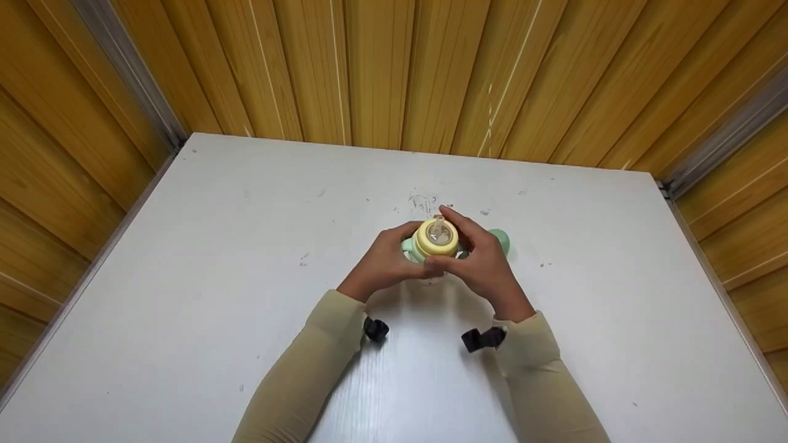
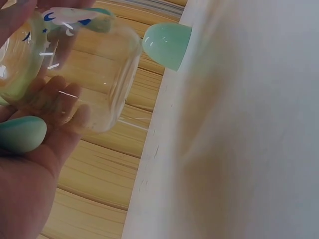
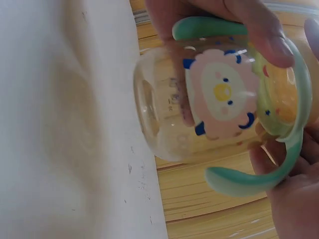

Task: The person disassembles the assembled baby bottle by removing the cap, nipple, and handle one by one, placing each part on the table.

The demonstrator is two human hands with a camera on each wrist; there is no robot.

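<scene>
A clear baby bottle (image 3: 219,94) with a pink animal print, green handles (image 3: 244,181) and a yellow collar (image 1: 444,250) is held upright above the table. Its pale spout (image 1: 439,224) points up. My left hand (image 1: 388,261) grips the left side, its fingers seen through the clear wall in the left wrist view. From the right, my right hand (image 1: 483,264) holds the bottle near the collar, thumb across the front and fingers behind. A green domed cap (image 2: 167,46) stands on the table just beyond the right hand, partly covered by it in the head view.
The white table (image 1: 246,258) has small dark marks and scuffs. Wood-patterned panels (image 1: 375,74) rise behind its far edge and along both sides, with metal posts at the back corners. Black camera mounts (image 1: 376,330) sit on both wrists, close to the table.
</scene>
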